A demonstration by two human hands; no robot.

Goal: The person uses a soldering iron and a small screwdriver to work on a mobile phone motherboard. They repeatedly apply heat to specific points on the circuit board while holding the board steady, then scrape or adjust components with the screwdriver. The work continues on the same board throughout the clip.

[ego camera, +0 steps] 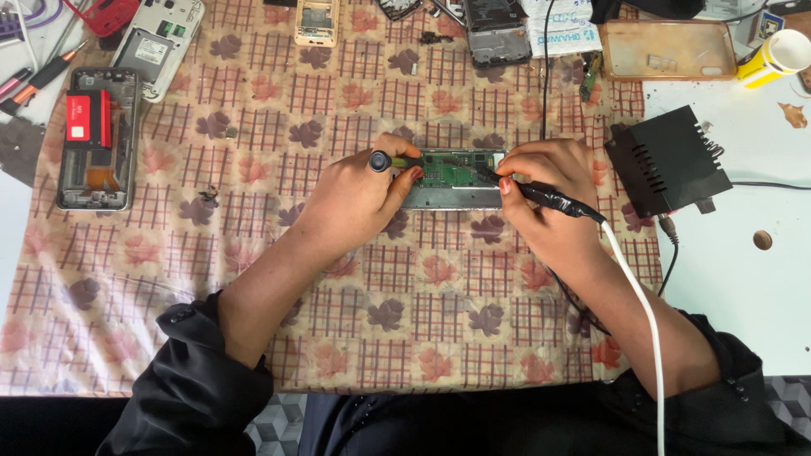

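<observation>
A green circuit board (454, 171) lies on a grey metal block (452, 198) in the middle of the leaf-patterned cloth (253, 279). My left hand (359, 198) holds a thin black-handled tool (382, 160) with its tip on the board's left end. My right hand (549, 194) grips a black soldering iron (553, 200) whose tip touches the board's right part. Its white cable (638, 304) runs back over my right forearm.
An opened phone with a red part (97, 139) lies at the left, with more phone shells (156, 42) and parts along the far edge. A black box unit (667, 160) stands right of my hand. An orange-brown clear phone case (667, 49) and a yellow cup (773, 57) sit at far right.
</observation>
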